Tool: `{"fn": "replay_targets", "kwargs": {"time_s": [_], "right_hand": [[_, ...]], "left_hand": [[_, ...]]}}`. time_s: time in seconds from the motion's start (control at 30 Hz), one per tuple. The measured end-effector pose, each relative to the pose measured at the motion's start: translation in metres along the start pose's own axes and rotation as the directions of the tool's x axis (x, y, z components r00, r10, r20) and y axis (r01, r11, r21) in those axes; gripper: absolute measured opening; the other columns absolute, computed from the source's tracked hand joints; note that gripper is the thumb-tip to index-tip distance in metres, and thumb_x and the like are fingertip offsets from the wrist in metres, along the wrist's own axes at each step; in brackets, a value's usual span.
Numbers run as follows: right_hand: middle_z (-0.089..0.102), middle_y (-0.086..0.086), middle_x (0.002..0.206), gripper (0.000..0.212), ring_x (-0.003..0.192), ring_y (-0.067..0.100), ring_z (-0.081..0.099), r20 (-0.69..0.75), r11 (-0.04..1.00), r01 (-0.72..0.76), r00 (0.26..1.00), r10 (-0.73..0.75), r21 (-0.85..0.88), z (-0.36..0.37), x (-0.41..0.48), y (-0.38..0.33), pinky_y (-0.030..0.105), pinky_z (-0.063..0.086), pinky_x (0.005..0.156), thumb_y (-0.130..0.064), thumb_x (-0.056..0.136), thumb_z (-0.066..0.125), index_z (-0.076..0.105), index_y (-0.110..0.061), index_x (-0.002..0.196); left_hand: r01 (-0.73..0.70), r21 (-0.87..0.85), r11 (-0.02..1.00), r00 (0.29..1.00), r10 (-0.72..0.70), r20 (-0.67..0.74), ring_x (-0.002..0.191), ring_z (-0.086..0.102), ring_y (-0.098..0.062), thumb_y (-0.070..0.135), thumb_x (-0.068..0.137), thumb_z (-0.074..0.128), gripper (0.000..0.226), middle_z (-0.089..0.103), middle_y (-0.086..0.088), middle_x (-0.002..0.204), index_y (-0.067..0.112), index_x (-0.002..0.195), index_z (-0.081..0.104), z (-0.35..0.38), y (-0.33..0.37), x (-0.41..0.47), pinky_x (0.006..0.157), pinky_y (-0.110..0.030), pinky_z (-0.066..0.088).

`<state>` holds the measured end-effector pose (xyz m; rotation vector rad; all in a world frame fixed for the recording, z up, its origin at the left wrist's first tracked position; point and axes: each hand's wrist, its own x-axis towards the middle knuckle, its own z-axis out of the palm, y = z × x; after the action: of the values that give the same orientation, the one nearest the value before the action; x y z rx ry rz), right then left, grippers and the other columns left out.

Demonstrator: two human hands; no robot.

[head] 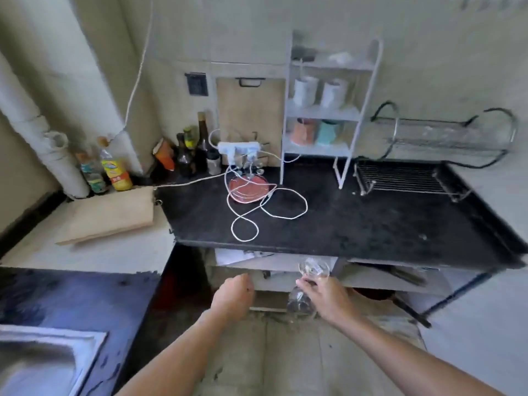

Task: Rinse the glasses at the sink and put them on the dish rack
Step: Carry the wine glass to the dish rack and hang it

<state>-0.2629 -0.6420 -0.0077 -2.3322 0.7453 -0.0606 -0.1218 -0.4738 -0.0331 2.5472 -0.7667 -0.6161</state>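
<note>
Fingers [306,282] of the right hand [324,295] are wrapped around the glasses [313,269], which hang in the air below the near edge of the counter [371,224]. The left hand [234,292], just to the left of them, has its fingers curled in with nothing visible inside.

The black counter fills the middle of the view. The sink [37,364] lies at the near left, well apart from both hands. The rack [400,178] sits on the counter's far right, and no glass shows on it. A white shelf [323,112] of mugs stands to its left, and a white cable [268,204] loops over the counter further left. The glasses look like two clear ones, one above the hand and one below [298,304], though blur makes the count uncertain.

Nothing has reached the rack yet, so the placing is all still to do. Whether these glasses are rinsed cannot be told. Held away from the sink and facing the counter, they may well be heading for the rack.
</note>
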Motion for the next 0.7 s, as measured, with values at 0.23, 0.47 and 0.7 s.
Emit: {"fn": "replay_targets", "kwargs": {"time_s": [0.23,0.47,0.7], "right_hand": [[0.066,0.001,0.068,0.061,0.068,0.021,0.063,-0.191,0.986,-0.145,0.969,0.157,0.078,-0.111,0.01,0.146,0.037,0.049,0.066,-0.078,0.083,0.039,0.062,-0.022,0.079],[0.064,-0.002,0.062,0.042,0.063,0.017,0.062,-0.343,0.96,-0.248,0.897,0.279,0.132,-0.186,0.054,0.235,0.043,0.052,0.065,-0.054,0.094,0.048,0.064,-0.02,0.075],[0.067,-0.005,0.068,0.031,0.069,0.016,0.064,-0.504,0.942,-0.289,0.796,0.334,0.168,-0.283,0.132,0.271,0.035,0.05,0.067,-0.049,0.093,0.055,0.069,-0.026,0.078]], "left_hand": [[-0.195,0.045,0.98,0.975,0.188,0.122,0.089,0.06,-0.026,0.028,0.094,0.04,0.026,0.067,-0.008,0.107,0.016,0.107,0.059,0.071,0.168,0.055,0.073,-0.03,0.047],[-0.378,0.072,0.923,0.909,0.355,0.217,0.087,0.061,-0.027,0.028,0.093,0.043,0.019,0.068,-0.006,0.097,0.018,0.095,0.059,0.096,0.284,0.129,0.075,-0.034,0.051],[-0.544,0.075,0.836,0.829,0.522,0.202,0.088,0.06,-0.024,0.026,0.093,0.045,0.019,0.064,-0.002,0.099,0.017,0.099,0.06,0.09,0.387,0.238,0.075,-0.034,0.05]]}}
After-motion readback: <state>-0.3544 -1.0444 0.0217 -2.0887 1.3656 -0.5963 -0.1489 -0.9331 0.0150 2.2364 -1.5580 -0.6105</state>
